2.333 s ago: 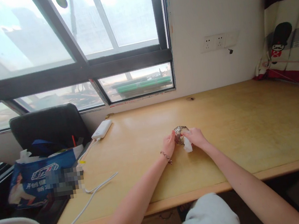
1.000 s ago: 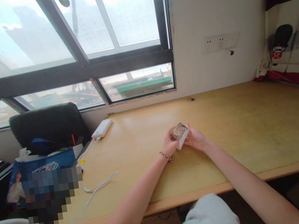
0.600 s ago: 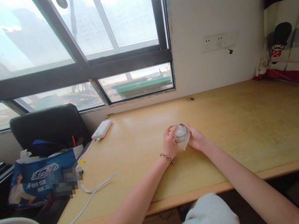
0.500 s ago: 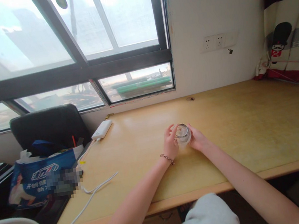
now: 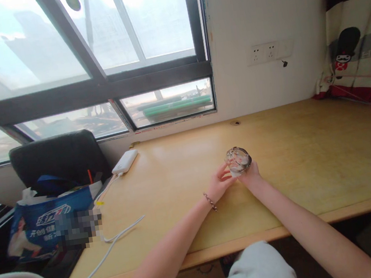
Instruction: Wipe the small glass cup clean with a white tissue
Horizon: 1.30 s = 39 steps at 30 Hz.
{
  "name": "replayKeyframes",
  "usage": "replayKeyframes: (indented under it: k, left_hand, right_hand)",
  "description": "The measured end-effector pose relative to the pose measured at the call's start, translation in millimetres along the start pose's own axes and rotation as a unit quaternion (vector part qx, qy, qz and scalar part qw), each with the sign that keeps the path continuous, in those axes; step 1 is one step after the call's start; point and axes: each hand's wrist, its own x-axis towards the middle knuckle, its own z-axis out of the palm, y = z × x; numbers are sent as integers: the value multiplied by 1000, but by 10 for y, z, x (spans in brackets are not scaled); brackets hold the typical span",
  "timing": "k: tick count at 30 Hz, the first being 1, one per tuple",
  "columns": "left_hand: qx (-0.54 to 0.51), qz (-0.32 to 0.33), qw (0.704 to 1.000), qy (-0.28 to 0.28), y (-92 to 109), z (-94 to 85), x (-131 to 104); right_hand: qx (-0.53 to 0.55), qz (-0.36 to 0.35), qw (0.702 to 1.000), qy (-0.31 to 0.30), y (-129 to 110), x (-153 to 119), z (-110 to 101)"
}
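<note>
Head view: the glass cup (image 5: 238, 160) has shifted rightward, now gripped by right hand (image 5: 251, 176) fingers; left hand (image 5: 220, 183) fingers spread, touching it, above the wooden worktop (image 5: 312, 158) beneath a window (image 5: 91, 55).

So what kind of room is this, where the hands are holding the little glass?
Probably a bedroom or study at home. A long wooden desk runs under a big window, a cartoon-print curtain hangs at the right, and a white power bank lies plugged into its cable.
</note>
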Motion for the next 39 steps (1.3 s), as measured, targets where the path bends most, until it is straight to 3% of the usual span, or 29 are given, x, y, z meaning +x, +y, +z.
replayKeyframes:
  k: [4,10,14,22,27,31,39]
  left_hand:
    - [15,9,1000,10,-11,57,-17]
    - [39,63,997,34,145,44,-23]
    - [-7,29,998,56,184,4,-4]
    - [-144,-31,989,33,192,-28,15]
    - [-207,-52,977,12,223,-126,50]
    - [-216,-66,974,34,232,-166,63]
    - [-227,-63,968,90,194,-130,54]
  right_hand:
    - [-38,1,999,-1,14,-48,28]
    - [-75,59,993,-69,91,-110,99]
    - [-61,71,993,-78,91,-94,179]
    - [-67,43,997,-7,28,-74,244]
    - [-74,33,996,-25,0,-107,271]
    - [-100,25,994,-32,25,-126,303]
    - [-217,-7,976,17,142,-65,188]
